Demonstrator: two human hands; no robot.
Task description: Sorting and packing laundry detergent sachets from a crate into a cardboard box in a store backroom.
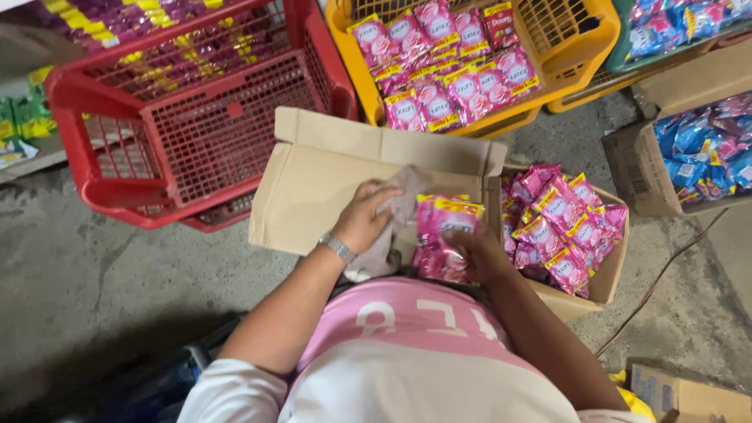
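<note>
Wiping glossy pink sachet pack (443,239) with grey cloth (392,227)

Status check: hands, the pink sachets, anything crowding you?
Left hand grips grey cloth. Right hand holds pink sachet bundle over open cardboard box. Red basket close ahead; nothing between.

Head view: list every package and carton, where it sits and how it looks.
Pink sachet bundle: right hand, yellow-trimmed.
Grey cloth: left hand.
Open cardboard box: right, pink sachets inside.
Yellow crate: top centre, pink packets.
Red basket: top left.
Blue sachets: carton, far right.
Green packets: far left.
</note>
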